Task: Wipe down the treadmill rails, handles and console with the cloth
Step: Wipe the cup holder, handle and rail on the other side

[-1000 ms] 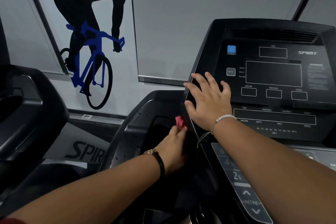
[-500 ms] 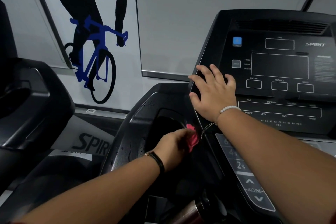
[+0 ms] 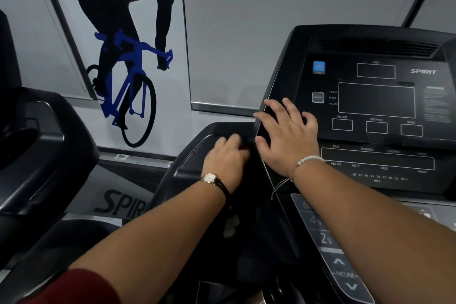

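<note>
On console (image 3: 375, 155) left edge the R hand (image 3: 288, 138) lies flat, fingers straight & spread. L hand (image 3: 225, 158) is down in tray (image 3: 197, 153) just beside; cloth hidden, grip cannot tell.

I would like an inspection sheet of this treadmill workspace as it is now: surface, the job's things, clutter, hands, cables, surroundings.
Surface: black console, display dark; incline keypad below it.
Job's things: cloth not visible, perhaps hidden under the left hand; side pocket beside the console.
Clutter: metallic object at the bottom edge, cut off.
Hands: left hand over the side pocket, grip unclear; right hand flat, fingers spread, on the console's left edge.
Cables: thin pale cord near the right wrist.
Surroundings: cyclist wall graphic; second machine at left.
</note>
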Motion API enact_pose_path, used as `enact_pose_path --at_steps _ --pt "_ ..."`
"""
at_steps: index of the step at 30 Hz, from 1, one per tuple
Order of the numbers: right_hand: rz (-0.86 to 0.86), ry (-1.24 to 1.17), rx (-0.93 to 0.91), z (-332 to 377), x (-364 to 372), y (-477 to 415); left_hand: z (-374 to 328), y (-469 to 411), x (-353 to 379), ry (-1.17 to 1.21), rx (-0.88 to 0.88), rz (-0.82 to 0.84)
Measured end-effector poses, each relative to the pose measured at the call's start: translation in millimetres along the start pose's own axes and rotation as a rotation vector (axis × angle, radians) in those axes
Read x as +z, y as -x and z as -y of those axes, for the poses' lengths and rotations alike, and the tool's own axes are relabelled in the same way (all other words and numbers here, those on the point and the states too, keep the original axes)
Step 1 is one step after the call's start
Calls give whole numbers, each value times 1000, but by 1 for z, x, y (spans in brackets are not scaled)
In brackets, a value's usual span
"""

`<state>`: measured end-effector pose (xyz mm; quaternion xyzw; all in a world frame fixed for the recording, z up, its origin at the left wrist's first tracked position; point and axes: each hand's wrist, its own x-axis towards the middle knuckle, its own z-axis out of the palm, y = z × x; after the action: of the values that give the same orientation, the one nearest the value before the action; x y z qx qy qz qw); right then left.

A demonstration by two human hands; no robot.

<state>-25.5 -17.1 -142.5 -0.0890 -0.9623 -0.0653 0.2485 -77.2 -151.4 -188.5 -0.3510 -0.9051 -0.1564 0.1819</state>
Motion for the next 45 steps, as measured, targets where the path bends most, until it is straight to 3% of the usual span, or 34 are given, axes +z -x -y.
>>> enact_pose_path --at_steps 2,4,10,15,17,20,28,30,32,34,35,37,41,45 --pt "0 -4 -1 0 0 0 11 -18 -5 64 -76 -193" --pt "5 -10 -5 0 0 0 19 -36 -11 119 -192 -244" --pt "-13 -23 -1 1 1 0 5 -40 2 -53 -102 85" --pt "-23 -39 -6 0 1 0 30 -33 -12 -28 129 502" --pt "-25 -48 -6 0 1 0 45 -36 -15 -58 224 568" --pt "-27 -52 -3 0 1 -1 52 -50 -14 81 235 451" --pt "-10 -38 0 0 0 -1 49 -53 -4 566 -87 149" --pt "-9 -33 -2 0 0 -1 40 -59 -2 571 -230 -4" --pt "-19 -39 0 1 -1 0 25 -68 0 346 -314 -126" --pt "-23 -47 2 2 -1 0 13 -78 1 33 -197 -67" --pt "-26 -49 2 2 0 0 11 -82 3 -10 -120 10" --pt "-24 -46 4 1 0 -1 10 -82 5 28 -60 130" --pt "-45 -48 3 1 0 -1 19 -51 3 173 60 1" --pt "-46 -53 -1 1 2 -1 27 -56 -12 187 48 72"
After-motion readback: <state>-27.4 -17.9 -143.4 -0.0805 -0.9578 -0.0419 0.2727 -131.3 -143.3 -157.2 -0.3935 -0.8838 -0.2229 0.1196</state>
